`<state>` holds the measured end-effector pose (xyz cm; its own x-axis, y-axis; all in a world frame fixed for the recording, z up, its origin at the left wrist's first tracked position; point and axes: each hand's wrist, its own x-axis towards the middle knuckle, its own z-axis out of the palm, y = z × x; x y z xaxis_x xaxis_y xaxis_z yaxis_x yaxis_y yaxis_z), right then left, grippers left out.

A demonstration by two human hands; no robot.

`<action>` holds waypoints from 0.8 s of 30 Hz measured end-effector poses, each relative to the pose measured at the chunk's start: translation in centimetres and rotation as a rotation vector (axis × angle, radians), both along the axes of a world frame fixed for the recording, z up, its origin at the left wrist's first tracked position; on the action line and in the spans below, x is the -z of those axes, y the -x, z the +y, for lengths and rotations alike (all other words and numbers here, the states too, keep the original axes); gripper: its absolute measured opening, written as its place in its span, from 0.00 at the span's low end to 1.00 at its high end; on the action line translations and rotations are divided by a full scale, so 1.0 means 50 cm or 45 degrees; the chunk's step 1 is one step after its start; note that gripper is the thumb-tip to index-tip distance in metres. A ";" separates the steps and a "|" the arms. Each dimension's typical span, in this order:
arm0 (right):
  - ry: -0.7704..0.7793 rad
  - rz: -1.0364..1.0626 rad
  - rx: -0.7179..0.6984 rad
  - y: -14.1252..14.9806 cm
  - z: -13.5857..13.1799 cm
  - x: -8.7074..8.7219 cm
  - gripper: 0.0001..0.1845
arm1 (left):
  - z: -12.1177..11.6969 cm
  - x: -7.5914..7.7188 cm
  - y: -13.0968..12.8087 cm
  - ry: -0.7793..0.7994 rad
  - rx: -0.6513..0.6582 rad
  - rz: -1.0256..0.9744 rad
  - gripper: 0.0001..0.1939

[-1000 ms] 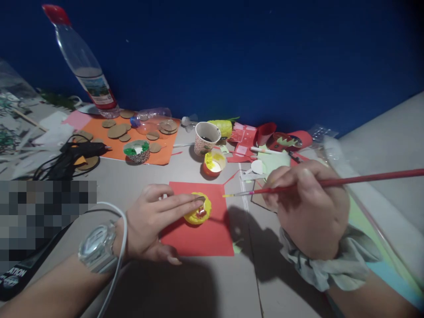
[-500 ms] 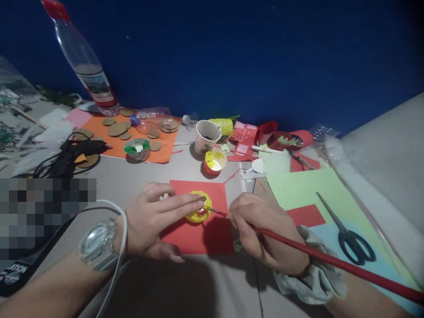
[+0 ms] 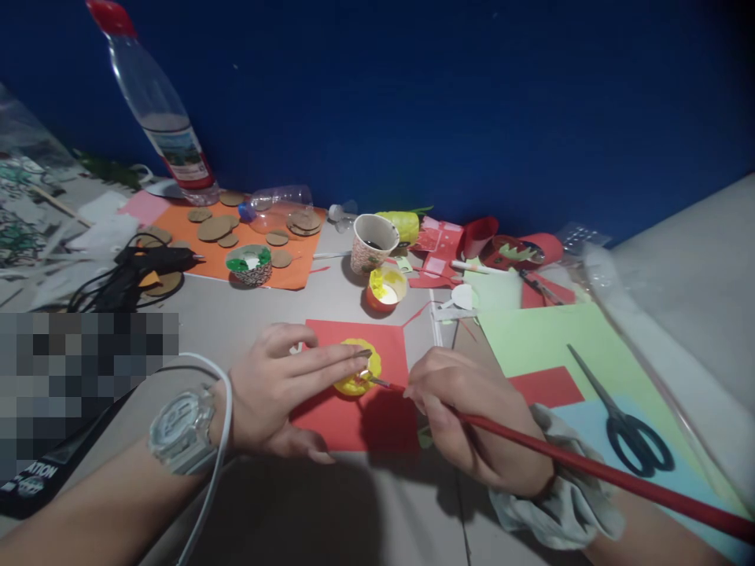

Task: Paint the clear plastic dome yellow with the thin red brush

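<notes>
A paintbrush with a long red handle (image 3: 531, 446) is pinched in my right hand (image 3: 472, 417). Its tip rests on a round yellow piece with a scalloped edge (image 3: 375, 363), which lies on a square of red paper (image 3: 330, 424). My left hand (image 3: 277, 393) reaches flat across that piece, its index and middle fingers stretched out and pressing on it, the thumb apart. Those fingers cover part of the piece, and a small brown bit shows at their tips. Just beyond the paper stands a small red cup (image 3: 386, 300) with yellow and white paint inside.
Behind the paint cup is a patterned paper cup (image 3: 370, 259) with dark liquid. Black-handled scissors (image 3: 640, 448) lie on coloured paper at right. At left are a green-painted cup (image 3: 251, 271), a glue gun (image 3: 153, 258), cardboard discs (image 3: 215, 229) and a tall bottle (image 3: 177, 145).
The brush tip has shifted slightly on the yellow piece. Both hands keep nearly the same pose, and the whole view has moved a little.
</notes>
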<state>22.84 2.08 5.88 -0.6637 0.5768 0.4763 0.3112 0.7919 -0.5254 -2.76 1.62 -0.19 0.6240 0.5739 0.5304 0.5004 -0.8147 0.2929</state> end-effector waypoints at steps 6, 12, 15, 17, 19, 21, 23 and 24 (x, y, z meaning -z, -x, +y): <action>0.053 0.019 0.049 0.001 0.000 0.005 0.08 | -0.002 0.004 -0.003 0.004 -0.029 -0.053 0.38; 0.066 0.063 0.077 -0.001 -0.001 0.007 0.08 | 0.000 0.003 -0.001 -0.010 -0.004 -0.004 0.37; 0.052 0.052 0.062 -0.002 0.001 0.008 0.07 | 0.001 0.000 0.002 -0.009 0.004 0.022 0.37; 0.045 0.063 0.052 -0.003 0.003 0.008 0.07 | 0.002 -0.003 0.005 0.005 0.009 0.047 0.38; 0.050 0.088 0.041 -0.004 0.004 0.008 0.07 | 0.002 -0.006 0.007 0.015 0.026 0.087 0.39; 0.057 0.109 0.042 -0.005 0.005 0.007 0.07 | 0.002 -0.007 0.009 0.032 0.039 0.126 0.40; 0.054 0.096 0.046 -0.006 0.004 0.005 0.07 | 0.002 -0.008 0.010 0.040 0.042 0.142 0.41; 0.045 0.080 0.045 -0.006 0.003 0.003 0.07 | 0.002 -0.009 0.010 0.035 0.040 0.139 0.41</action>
